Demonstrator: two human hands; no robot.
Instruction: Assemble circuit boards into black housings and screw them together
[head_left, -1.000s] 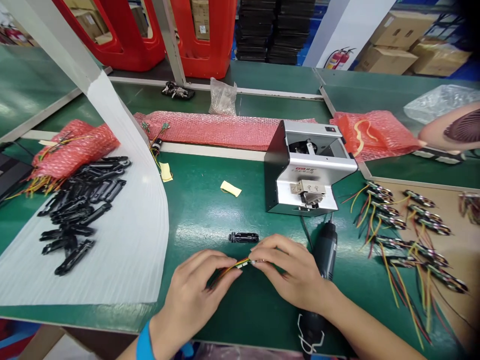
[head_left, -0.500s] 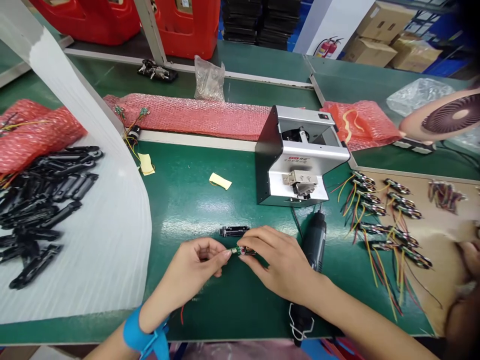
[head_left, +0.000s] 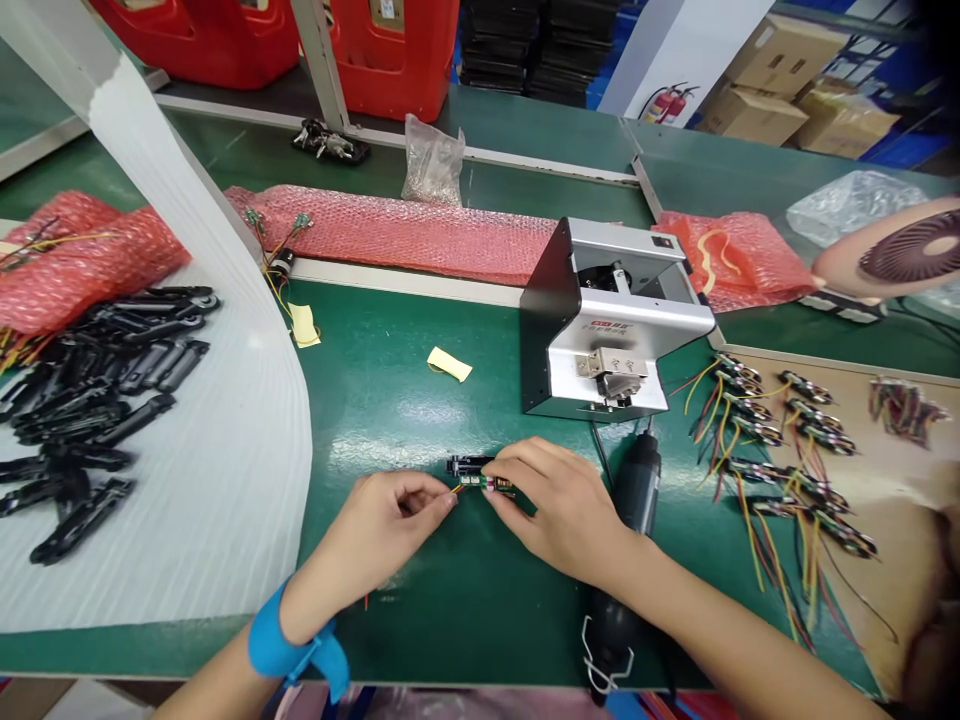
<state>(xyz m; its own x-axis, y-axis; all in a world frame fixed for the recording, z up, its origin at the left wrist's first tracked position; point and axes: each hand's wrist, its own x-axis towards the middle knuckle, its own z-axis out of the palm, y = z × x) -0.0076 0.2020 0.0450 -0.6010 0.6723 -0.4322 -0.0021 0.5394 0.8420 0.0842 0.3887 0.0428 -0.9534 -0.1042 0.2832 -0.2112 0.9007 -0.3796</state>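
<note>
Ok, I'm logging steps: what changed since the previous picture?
The small green circuit board moved away from the person, closer to the black plastic housing. The left hand let go of the board's end and now pinches its thin coloured wires; the right hand still holds the board. The housing and boxy silver machine stayed put.

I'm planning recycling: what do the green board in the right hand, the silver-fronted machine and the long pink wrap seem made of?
Green board: probably circuit laminate, given its white connector-like blocks; finish too small to judge. Machine: apparently metal, from its satin silver sheen. Pink wrap: likely plastic film, from its shiny, bubbled surface.
</note>
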